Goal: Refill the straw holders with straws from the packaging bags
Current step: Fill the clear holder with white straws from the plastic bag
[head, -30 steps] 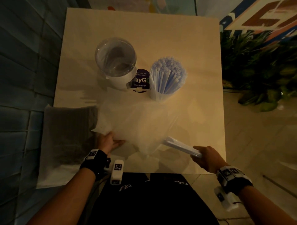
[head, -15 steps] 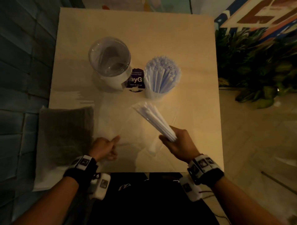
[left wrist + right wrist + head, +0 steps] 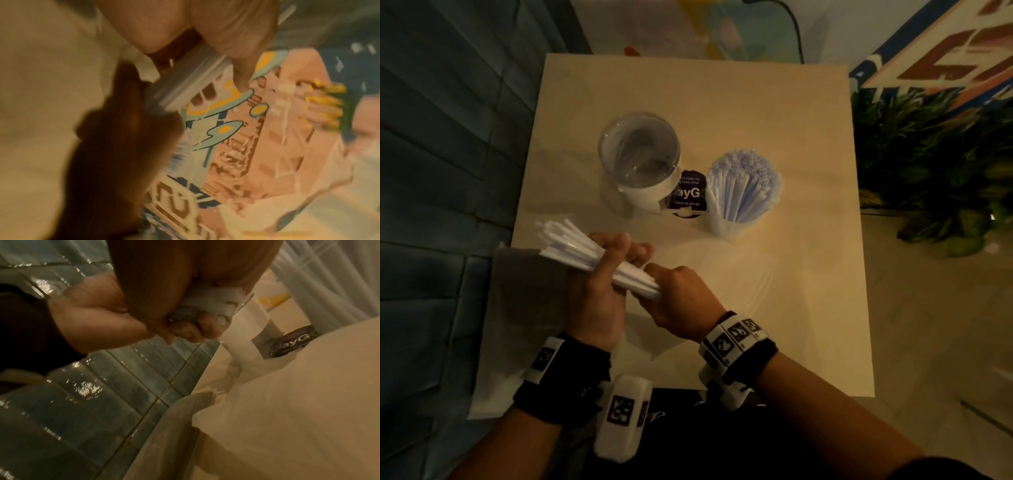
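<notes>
While both hands hold it, straw bundle (image 3: pixel 589 258) hovers near-left of empty holder (image 3: pixel 640 157), tips fanning left. Left hand (image 3: pixel 594 294) wraps its middle, right hand (image 3: pixel 678 298) grips the near end (fingers curled). Full holder (image 3: pixel 743 192) stands right of empty one; clear bag (image 3: pixel 750 284) lies flat, near side.

A bundle of white straws (image 3: pixel 589 260) lies slanted at centre-left, fanned toward the upper left. Above it stands an empty clear holder (image 3: pixel 639 161); right of it, a holder (image 3: pixel 743 192) packed with upright straws.
</notes>
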`<state>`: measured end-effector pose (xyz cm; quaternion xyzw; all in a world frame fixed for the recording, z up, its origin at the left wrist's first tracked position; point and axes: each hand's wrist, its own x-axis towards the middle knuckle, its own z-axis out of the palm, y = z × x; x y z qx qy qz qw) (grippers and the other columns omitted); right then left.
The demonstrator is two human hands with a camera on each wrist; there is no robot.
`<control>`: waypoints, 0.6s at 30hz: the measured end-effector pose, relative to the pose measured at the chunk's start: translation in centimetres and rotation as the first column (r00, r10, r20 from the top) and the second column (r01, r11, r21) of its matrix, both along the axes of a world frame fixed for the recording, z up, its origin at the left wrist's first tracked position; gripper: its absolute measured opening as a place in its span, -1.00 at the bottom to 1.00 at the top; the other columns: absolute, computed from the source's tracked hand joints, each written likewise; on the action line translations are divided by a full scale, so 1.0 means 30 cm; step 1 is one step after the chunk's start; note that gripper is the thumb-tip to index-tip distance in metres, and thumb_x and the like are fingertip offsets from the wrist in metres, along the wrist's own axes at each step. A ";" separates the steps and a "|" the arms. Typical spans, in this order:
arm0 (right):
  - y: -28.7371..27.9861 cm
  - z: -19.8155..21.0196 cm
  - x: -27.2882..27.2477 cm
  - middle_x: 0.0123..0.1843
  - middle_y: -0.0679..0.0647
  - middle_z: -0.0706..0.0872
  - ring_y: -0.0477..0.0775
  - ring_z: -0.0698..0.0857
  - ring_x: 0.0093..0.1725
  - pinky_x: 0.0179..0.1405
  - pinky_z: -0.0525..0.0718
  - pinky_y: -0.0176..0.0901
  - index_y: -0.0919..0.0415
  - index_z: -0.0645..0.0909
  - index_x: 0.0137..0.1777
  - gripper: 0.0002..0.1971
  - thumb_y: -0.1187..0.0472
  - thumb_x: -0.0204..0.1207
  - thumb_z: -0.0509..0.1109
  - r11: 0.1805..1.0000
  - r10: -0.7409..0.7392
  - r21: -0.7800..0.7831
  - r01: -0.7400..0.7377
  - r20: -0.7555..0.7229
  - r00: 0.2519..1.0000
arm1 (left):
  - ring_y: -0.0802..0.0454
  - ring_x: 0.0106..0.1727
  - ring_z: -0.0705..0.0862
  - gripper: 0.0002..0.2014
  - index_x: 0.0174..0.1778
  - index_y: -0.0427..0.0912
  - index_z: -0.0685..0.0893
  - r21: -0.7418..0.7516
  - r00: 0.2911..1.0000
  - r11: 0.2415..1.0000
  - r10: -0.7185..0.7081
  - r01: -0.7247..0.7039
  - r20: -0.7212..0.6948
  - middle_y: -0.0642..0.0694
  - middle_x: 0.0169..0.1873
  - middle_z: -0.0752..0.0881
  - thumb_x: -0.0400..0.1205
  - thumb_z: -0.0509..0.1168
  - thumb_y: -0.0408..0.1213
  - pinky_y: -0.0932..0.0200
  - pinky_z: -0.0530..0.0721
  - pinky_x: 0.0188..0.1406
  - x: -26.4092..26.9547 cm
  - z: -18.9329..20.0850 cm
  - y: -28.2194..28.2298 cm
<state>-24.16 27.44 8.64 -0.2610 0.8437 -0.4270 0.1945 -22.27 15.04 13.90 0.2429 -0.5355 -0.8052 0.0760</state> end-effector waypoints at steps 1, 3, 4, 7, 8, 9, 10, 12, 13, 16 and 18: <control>0.000 -0.001 -0.006 -0.22 0.19 0.77 0.31 0.70 -0.30 -0.32 0.63 0.04 0.12 0.60 0.09 -0.78 0.04 0.53 0.42 1.000 -0.010 -0.003 0.010 -0.003 1.000 | -0.02 -0.30 0.69 -0.72 -0.27 -0.10 0.53 0.052 1.000 0.998 0.029 -0.028 -0.007 -0.04 -0.44 0.59 0.52 0.49 -0.06 0.01 0.72 -0.03 -0.017 0.014 0.010; -0.002 0.000 -0.017 -0.18 0.17 0.78 0.30 0.72 -0.27 -0.27 0.66 0.10 0.11 0.61 0.13 -0.73 0.01 0.52 0.41 1.000 -0.015 -0.016 0.015 -0.011 1.000 | 0.12 -0.51 0.46 -0.69 -0.35 -0.08 0.40 0.114 0.998 0.992 0.060 -0.059 -0.008 0.02 -0.57 0.41 0.63 0.34 -0.12 0.15 0.63 -0.28 -0.047 0.028 0.023; -0.003 0.004 -0.021 -0.18 0.16 0.79 0.29 0.72 -0.25 -0.25 0.66 0.10 0.12 0.62 0.13 -0.73 0.01 0.51 0.42 0.999 -0.019 -0.032 0.019 -0.003 1.000 | 0.15 -0.56 0.39 -0.68 -0.37 -0.08 0.37 0.126 0.997 0.990 0.070 -0.068 -0.012 0.04 -0.61 0.37 0.67 0.28 -0.15 0.19 0.58 -0.35 -0.060 0.029 0.023; 0.013 0.013 -0.031 -0.20 0.13 0.78 0.18 0.73 -0.27 -0.26 0.66 0.08 0.15 0.64 0.03 -0.72 -0.02 0.49 0.52 0.997 -0.024 -0.074 0.030 0.086 0.996 | 0.18 -0.64 0.31 -0.63 -0.43 -0.07 0.33 0.129 0.996 0.990 0.070 -0.063 -0.055 0.09 -0.68 0.33 0.71 0.22 -0.19 0.24 0.51 -0.45 -0.098 0.046 0.002; 0.024 0.018 -0.036 -0.21 0.15 0.77 0.13 0.72 -0.28 -0.27 0.68 0.08 0.16 0.64 0.02 -0.69 -0.03 0.46 0.56 0.994 -0.022 -0.101 0.041 0.185 0.983 | 0.18 -0.64 0.30 -0.61 -0.45 -0.07 0.32 0.128 0.994 0.990 0.073 -0.063 -0.078 0.09 -0.69 0.32 0.71 0.21 -0.21 0.24 0.49 -0.45 -0.112 0.056 -0.010; 0.035 0.021 -0.040 -0.19 0.20 0.77 0.10 0.74 -0.27 -0.25 0.72 0.09 0.19 0.64 0.04 -0.64 -0.03 0.43 0.59 0.982 -0.029 -0.167 0.090 0.334 0.942 | 0.18 -0.64 0.28 -0.60 -0.46 -0.06 0.31 0.132 0.992 0.989 0.081 -0.068 -0.100 0.09 -0.69 0.31 0.71 0.21 -0.22 0.24 0.47 -0.45 -0.125 0.071 -0.024; 0.043 0.027 -0.041 -0.12 0.28 0.77 0.12 0.76 -0.20 -0.18 0.75 0.12 0.24 0.64 0.08 -0.59 -0.03 0.41 0.60 0.942 -0.036 -0.269 0.199 0.510 0.859 | 0.17 -0.64 0.27 -0.60 -0.47 -0.05 0.30 0.142 0.988 0.987 0.088 -0.070 -0.129 0.09 -0.69 0.29 0.71 0.20 -0.23 0.23 0.46 -0.44 -0.135 0.081 -0.041; 0.046 0.038 -0.044 0.06 0.39 0.71 0.25 0.75 0.02 0.03 0.74 0.25 0.32 0.62 0.20 -0.44 -0.15 0.42 0.53 0.746 0.005 -0.392 0.539 0.812 0.584 | 0.16 -0.62 0.25 -0.60 -0.45 -0.07 0.27 0.162 0.978 0.985 0.090 -0.060 -0.188 0.09 -0.68 0.29 0.71 0.20 -0.25 0.22 0.43 -0.41 -0.148 0.103 -0.062; 0.042 0.044 -0.050 0.09 0.36 0.67 0.29 0.72 0.11 0.14 0.71 0.31 0.32 0.61 0.24 -0.36 -0.27 0.46 0.42 0.630 0.063 -0.363 0.687 0.905 0.421 | 0.16 -0.62 0.26 -0.61 -0.43 -0.07 0.26 0.160 0.974 0.986 0.086 -0.053 -0.208 0.08 -0.67 0.30 0.71 0.19 -0.27 0.22 0.44 -0.40 -0.151 0.110 -0.062; 0.016 0.066 -0.087 0.10 0.26 0.70 0.32 0.70 0.18 0.29 0.65 0.34 0.29 0.61 0.29 -0.21 -0.45 0.53 0.11 0.484 0.196 -0.235 0.843 0.968 0.157 | 0.16 -0.60 0.34 -0.62 -0.39 -0.12 0.28 0.128 0.970 0.992 0.023 0.009 -0.243 0.08 -0.66 0.36 0.66 0.31 -0.25 0.21 0.49 -0.39 -0.149 0.109 -0.018; -0.009 0.093 -0.099 0.09 0.28 0.71 0.30 0.73 0.10 0.17 0.70 0.27 0.28 0.63 0.21 -0.24 -0.44 0.54 0.09 0.500 0.201 -0.256 0.827 0.963 0.177 | 0.14 -0.59 0.34 -0.60 -0.40 -0.12 0.31 0.105 0.972 0.994 -0.014 0.039 -0.233 0.06 -0.65 0.37 0.56 0.44 -0.23 0.19 0.50 -0.37 -0.141 0.105 0.018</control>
